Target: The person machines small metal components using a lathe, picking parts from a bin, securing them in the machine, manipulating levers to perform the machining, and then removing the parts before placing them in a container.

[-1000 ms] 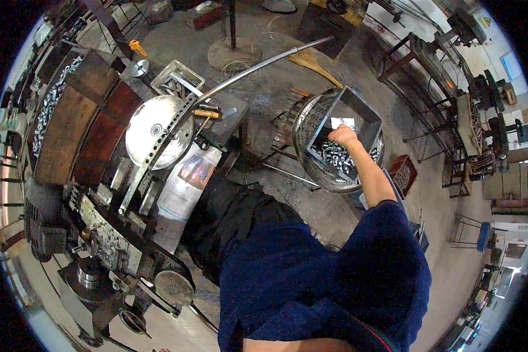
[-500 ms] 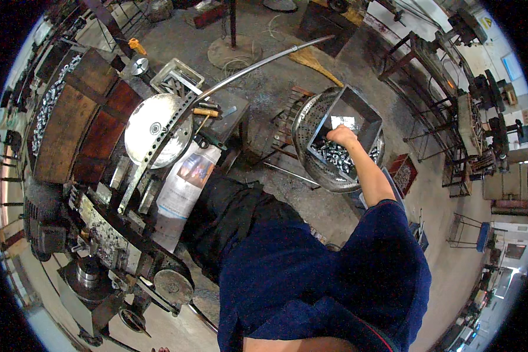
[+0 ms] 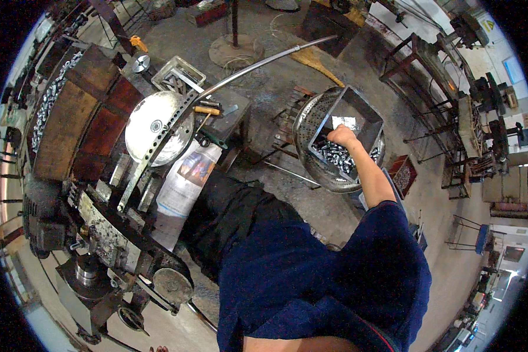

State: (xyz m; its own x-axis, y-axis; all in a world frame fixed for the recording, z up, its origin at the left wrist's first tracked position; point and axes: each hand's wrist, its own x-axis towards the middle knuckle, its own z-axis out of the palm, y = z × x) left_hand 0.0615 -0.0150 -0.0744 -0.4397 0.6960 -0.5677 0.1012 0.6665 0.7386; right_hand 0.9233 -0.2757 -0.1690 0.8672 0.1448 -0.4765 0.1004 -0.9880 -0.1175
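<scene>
My right hand (image 3: 341,135) reaches into a grey rectangular bin (image 3: 364,103), over a pile of small shiny metal parts (image 3: 338,158). Its fingers are curled closed; whatever they hold, if anything, is hidden. A white card or paper (image 3: 344,122) lies in the bin just beyond the hand. The bin rests in a round perforated metal pan (image 3: 302,129). At the bottom edge only a few fingertips, seemingly of my left hand (image 3: 159,349), come into view. Their pose does not show.
To the left stands a machine with a round pale metal disc (image 3: 152,126) and a long perforated metal bar (image 3: 158,146). Newspaper (image 3: 185,179) covers part of it. An orange-handled tool (image 3: 206,111) lies beside the disc. A red box (image 3: 403,175) stands right of the pan.
The view has shifted very slightly. My right hand stays in the bin at nearly the same spot. A little more of the fingertips shows at the bottom edge.
</scene>
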